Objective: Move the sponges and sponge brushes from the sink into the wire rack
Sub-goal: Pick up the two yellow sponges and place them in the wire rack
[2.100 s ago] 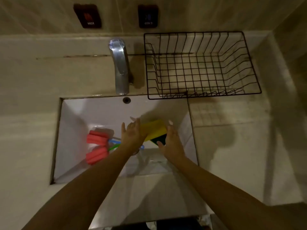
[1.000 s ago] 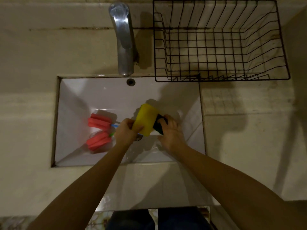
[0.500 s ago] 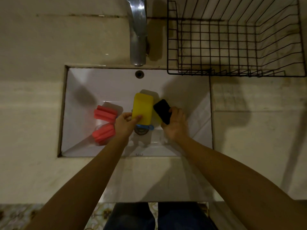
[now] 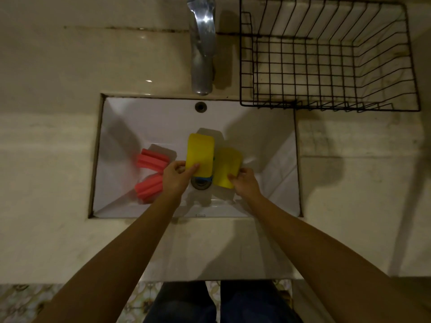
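Sponges lifted, one per hand

My left hand [image 4: 175, 177] now pinches one yellow sponge [image 4: 200, 156]; my right hand [image 4: 246, 183] pinches the other, flipped yellow-up [image 4: 227, 166]; wire rack [image 4: 326, 108] awaits.

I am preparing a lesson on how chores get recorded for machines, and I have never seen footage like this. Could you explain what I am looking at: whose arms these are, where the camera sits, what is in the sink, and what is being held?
No machine is involved: a person works with bare hands, and one wide-angle camera worn on the head looks down along both arms.

Below is a white sink set in a pale counter, with a chrome faucet behind it. At the back right stands a black wire rack, with nothing in it yet.

The left hand pinches a yellow sponge by its near edge. The right hand holds a second yellow sponge the same way.

Two pink sponge brushes lie in the sink's left part, one nearer than the other. Something blue shows by the drain, probably a brush handle.
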